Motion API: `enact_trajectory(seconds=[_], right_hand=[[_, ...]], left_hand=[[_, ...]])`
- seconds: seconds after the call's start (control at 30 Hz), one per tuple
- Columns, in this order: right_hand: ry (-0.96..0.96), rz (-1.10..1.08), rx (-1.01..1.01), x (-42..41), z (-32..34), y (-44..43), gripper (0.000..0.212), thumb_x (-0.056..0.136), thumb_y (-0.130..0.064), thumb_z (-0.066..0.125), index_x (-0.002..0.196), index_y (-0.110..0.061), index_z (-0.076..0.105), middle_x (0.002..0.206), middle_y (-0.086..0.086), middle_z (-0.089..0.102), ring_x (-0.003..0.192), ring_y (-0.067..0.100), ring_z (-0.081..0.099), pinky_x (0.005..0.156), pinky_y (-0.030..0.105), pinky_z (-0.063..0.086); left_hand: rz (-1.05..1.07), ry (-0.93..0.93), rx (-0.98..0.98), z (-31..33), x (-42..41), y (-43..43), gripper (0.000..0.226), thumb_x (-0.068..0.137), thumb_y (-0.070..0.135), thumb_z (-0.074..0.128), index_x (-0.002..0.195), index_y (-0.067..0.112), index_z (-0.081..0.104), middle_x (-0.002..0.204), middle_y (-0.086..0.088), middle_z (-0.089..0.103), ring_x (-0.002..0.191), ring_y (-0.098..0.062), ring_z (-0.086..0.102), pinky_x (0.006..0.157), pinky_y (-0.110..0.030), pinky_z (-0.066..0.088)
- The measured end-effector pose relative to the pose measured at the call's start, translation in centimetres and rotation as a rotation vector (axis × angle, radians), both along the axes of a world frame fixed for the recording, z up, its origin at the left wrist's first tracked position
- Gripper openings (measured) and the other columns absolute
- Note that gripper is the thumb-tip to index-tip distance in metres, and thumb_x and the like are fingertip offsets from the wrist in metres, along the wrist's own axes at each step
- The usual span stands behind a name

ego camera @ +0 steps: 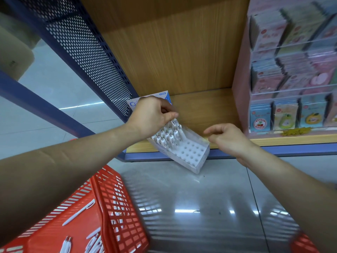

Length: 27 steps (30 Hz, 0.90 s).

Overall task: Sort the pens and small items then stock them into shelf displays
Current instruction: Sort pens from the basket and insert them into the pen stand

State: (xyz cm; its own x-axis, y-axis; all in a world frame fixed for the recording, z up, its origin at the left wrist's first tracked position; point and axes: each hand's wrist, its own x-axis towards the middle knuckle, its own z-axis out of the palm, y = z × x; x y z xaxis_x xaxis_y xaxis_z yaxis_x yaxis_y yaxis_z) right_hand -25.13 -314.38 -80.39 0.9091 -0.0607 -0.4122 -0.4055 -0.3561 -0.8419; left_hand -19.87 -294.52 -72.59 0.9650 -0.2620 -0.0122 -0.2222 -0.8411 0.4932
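Observation:
A white pen display box (189, 154) with rows of round holes lies tilted on the front edge of the low wooden shelf (206, 110), its near end hanging over the floor. Several white pens (166, 136) stand in its far rows; the near holes are bare. My left hand (152, 115) reaches over the box's far end, its fingertips pinching the top of a white pen at the back row. My right hand (228, 137) hovers just right of the box, fingers loosely curled, holding nothing. More white pens (78, 212) lie in the red basket (116, 203) at lower left.
A blue-and-white card back (165, 96) stands behind the box. A pink display rack of sticker packs (291, 84) fills the shelf's right side. A blue perforated metal panel (87, 52) bounds the left. Grey tiled floor (200, 207) lies below; another red basket corner (304, 243) shows lower right.

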Motion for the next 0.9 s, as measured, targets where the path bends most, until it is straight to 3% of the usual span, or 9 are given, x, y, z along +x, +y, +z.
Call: enact_trajectory(seconds=[0.07, 0.17, 0.37, 0.47, 0.6, 0.77, 0.9], right_hand=[[0.007, 0.036, -0.020, -0.1, -0.5, 0.0, 0.024, 0.091, -0.009, 0.056, 0.107, -0.018, 0.070, 0.081, -0.013, 0.058, 0.066, -0.001, 0.048, 0.058, 0.015, 0.037], [0.020, 0.070, -0.040, -0.3, -0.8, 0.1, 0.026, 0.091, -0.010, 0.055, 0.110, -0.018, 0.070, 0.073, -0.014, 0.055, 0.058, -0.001, 0.044, 0.053, 0.014, 0.033], [0.077, 0.017, 0.029, -0.3, -0.9, 0.2, 0.026, 0.091, -0.008, 0.052, 0.107, -0.018, 0.070, 0.090, 0.003, 0.072, 0.077, 0.018, 0.070, 0.073, 0.031, 0.058], [0.092, 0.012, 0.067, -0.3, -1.1, 0.3, 0.024, 0.093, -0.008, 0.052, 0.108, -0.017, 0.069, 0.088, 0.003, 0.071, 0.068, 0.011, 0.068, 0.068, 0.026, 0.058], [0.081, -0.001, 0.073, -0.3, -1.6, 0.2, 0.024, 0.093, -0.008, 0.054, 0.109, -0.013, 0.071, 0.091, 0.007, 0.072, 0.066, 0.010, 0.067, 0.076, 0.030, 0.059], [0.031, 0.017, 0.030, -0.4, -2.0, 0.2, 0.025, 0.093, -0.006, 0.053, 0.109, -0.011, 0.071, 0.079, -0.001, 0.070, 0.062, 0.007, 0.066, 0.080, 0.033, 0.059], [0.005, 0.058, -0.008, -0.4, -2.2, 0.3, 0.026, 0.091, -0.007, 0.052, 0.100, -0.014, 0.075, 0.080, -0.003, 0.072, 0.067, 0.013, 0.069, 0.082, 0.041, 0.059]], left_hand=[[-0.015, -0.035, 0.002, -0.4, -0.1, -0.2, 0.012, 0.082, 0.031, 0.072, 0.084, 0.019, 0.075, 0.063, 0.020, 0.061, 0.061, 0.008, 0.057, 0.067, -0.014, 0.048], [-0.054, -0.050, 0.032, -1.2, -0.4, -0.7, 0.014, 0.083, 0.032, 0.071, 0.085, 0.018, 0.075, 0.071, 0.012, 0.066, 0.070, -0.002, 0.061, 0.073, -0.024, 0.051], [-0.116, -0.054, 0.101, -2.8, -0.5, -0.8, 0.017, 0.084, 0.033, 0.070, 0.085, 0.017, 0.074, 0.075, 0.004, 0.070, 0.072, -0.010, 0.063, 0.071, -0.030, 0.051], [-0.107, -0.017, 0.097, -3.5, -0.5, -0.8, 0.017, 0.082, 0.034, 0.071, 0.085, 0.017, 0.074, 0.074, 0.005, 0.068, 0.070, -0.008, 0.060, 0.068, -0.027, 0.049], [-0.119, 0.027, 0.125, -3.9, -0.2, -1.1, 0.015, 0.082, 0.032, 0.072, 0.083, 0.017, 0.074, 0.071, 0.006, 0.065, 0.068, -0.009, 0.057, 0.065, -0.025, 0.044], [-0.148, 0.048, 0.205, -3.1, 0.4, -1.5, 0.019, 0.083, 0.023, 0.068, 0.100, 0.016, 0.073, 0.087, 0.004, 0.072, 0.083, -0.010, 0.064, 0.078, -0.021, 0.048], [-0.225, 0.048, 0.289, -2.8, 0.6, -1.0, 0.017, 0.085, 0.024, 0.067, 0.100, 0.019, 0.072, 0.088, 0.004, 0.072, 0.084, -0.012, 0.064, 0.077, -0.026, 0.050]])
